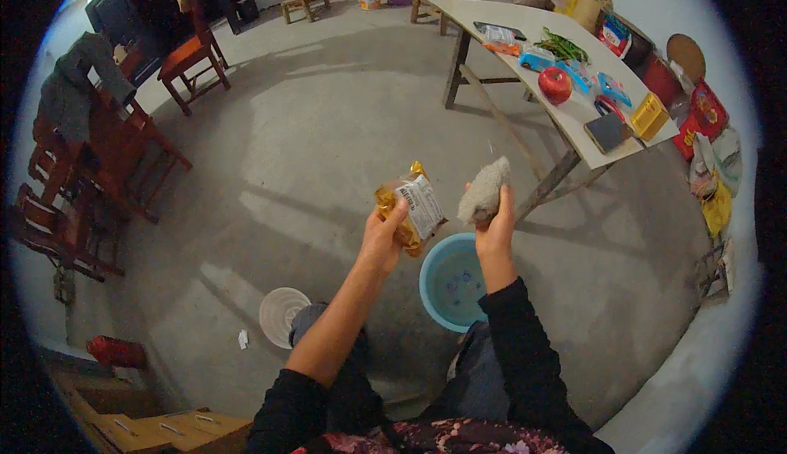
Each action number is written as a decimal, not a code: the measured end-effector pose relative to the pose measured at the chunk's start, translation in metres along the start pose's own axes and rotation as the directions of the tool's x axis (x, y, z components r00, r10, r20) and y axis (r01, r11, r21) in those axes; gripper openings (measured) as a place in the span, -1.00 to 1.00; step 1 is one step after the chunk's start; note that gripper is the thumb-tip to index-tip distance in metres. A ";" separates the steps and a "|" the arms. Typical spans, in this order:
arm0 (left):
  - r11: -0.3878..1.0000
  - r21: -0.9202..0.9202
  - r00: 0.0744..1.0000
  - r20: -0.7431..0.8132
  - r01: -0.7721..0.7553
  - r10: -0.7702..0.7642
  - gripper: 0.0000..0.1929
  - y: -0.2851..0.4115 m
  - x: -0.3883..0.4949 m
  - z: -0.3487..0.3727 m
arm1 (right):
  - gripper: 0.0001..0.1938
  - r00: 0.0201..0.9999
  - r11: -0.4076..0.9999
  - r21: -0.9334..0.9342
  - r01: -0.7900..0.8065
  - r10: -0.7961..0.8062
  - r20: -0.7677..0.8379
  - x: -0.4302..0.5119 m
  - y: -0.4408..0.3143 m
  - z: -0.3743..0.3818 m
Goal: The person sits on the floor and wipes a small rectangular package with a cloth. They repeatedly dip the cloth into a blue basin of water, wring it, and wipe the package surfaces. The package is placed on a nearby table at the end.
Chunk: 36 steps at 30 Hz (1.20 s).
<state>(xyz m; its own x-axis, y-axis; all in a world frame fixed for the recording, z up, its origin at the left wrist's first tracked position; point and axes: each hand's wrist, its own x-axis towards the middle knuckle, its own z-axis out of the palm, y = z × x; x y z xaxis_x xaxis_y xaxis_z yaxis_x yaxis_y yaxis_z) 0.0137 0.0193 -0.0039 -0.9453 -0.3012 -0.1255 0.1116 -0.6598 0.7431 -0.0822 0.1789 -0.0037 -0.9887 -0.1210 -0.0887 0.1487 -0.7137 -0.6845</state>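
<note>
My left hand (384, 239) is closed around a gold plastic packet (421, 205) with a white printed label. A grey, rough-textured cloth (486, 193), bunched up, is in my right hand (497, 228). The two things are held apart, at about the same height. Below my right hand a light blue plastic basin (434, 297) stands on the floor; it seems to hold water, and flower-like marks show at its bottom. A white slotted plastic basket (270, 316) stands on the floor beside my left knee.
At the right, a white-topped table (602, 156) carries a red apple (554, 85), green vegetables (562, 46), a yellow box (649, 116), a dark phone-like object (607, 132) and packets. Wooden chairs (184, 60) stand at the left. Bags line the right wall. A drawer cabinet (166, 429) is at the lower left.
</note>
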 end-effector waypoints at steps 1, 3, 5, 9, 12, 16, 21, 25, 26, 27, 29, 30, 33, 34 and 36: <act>0.999 0.046 1.000 0.023 -0.003 0.002 -0.60 -0.001 0.000 -0.001 | -0.59 0.990 0.977 -0.194 0.092 -0.068 0.127 -0.017 -0.004 0.014; 0.990 0.142 0.997 0.071 -0.004 -0.006 -0.59 -0.009 0.002 -0.002 | -0.58 0.913 0.800 -0.506 0.323 -0.121 0.390 -0.042 -0.004 0.026; 0.927 0.371 0.978 0.210 -0.060 -0.021 -0.58 -0.012 -0.002 -0.006 | -0.61 0.657 0.234 -0.614 0.754 -0.301 0.692 -0.047 0.005 0.033; 0.741 0.664 0.942 0.302 -0.099 -0.145 -0.62 -0.005 -0.009 0.002 | -0.63 0.705 0.216 -0.679 0.701 -0.353 0.615 -0.025 0.016 0.019; 0.814 0.578 0.931 0.265 0.056 -0.252 -0.64 -0.009 -0.015 0.015 | -0.63 0.901 0.612 -0.661 0.435 -0.290 0.324 -0.009 0.015 0.009; 0.888 0.456 0.948 0.250 0.063 -0.196 -0.65 -0.016 -0.013 0.010 | -0.64 0.958 0.766 -0.576 0.286 -0.228 0.173 -0.014 0.012 0.009; 0.993 -0.065 0.987 0.135 0.094 -0.085 -0.63 -0.015 0.010 -0.010 | -0.62 0.760 0.334 -0.695 0.637 -0.425 0.493 -0.031 0.032 0.009; 0.988 -0.123 0.987 0.143 0.090 -0.073 -0.41 -0.013 0.008 0.002 | -0.60 0.577 0.149 -0.563 0.813 -0.338 0.744 -0.060 0.043 0.025; 0.985 -0.097 0.982 0.136 0.145 -0.132 -0.38 -0.014 0.004 0.009 | -0.61 0.547 0.103 -0.547 0.831 -0.330 0.769 -0.059 0.043 0.028; 0.978 -0.071 0.975 0.121 0.197 -0.187 -0.34 -0.016 -0.001 0.013 | -0.62 0.541 0.052 -0.559 0.828 -0.340 0.769 -0.057 0.041 0.031; 0.966 -0.002 0.963 0.087 0.258 -0.257 -0.30 -0.021 -0.008 0.013 | -0.63 0.527 -0.049 -0.579 0.814 -0.358 0.771 -0.050 0.034 0.034; 0.962 0.040 0.959 0.076 0.269 -0.271 -0.29 -0.024 -0.008 0.013 | -0.66 0.563 -0.097 -0.642 0.761 -0.394 0.727 -0.051 0.026 0.038; 0.970 0.070 0.969 0.075 0.231 -0.236 -0.26 -0.029 -0.007 0.013 | -0.68 0.776 0.333 -0.726 0.601 -0.461 0.431 -0.029 0.029 0.027; 0.974 0.012 0.972 0.072 0.225 -0.226 -0.26 -0.027 -0.006 0.013 | -0.69 0.822 0.390 -0.742 0.545 -0.424 0.381 -0.026 0.024 0.023; 0.976 -0.096 0.979 0.081 0.196 -0.188 -0.27 -0.023 -0.001 0.012 | -0.68 0.870 0.416 -0.777 0.472 -0.364 0.333 -0.021 0.034 0.007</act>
<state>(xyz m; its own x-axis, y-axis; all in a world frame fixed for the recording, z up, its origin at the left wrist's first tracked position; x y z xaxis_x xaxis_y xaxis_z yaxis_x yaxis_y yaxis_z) 0.0084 0.0433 -0.0128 -0.9709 -0.1149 -0.2099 -0.0467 -0.7692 0.6373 -0.0560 0.1522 -0.0201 -0.9075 -0.0751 0.4133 -0.4200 0.1824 -0.8890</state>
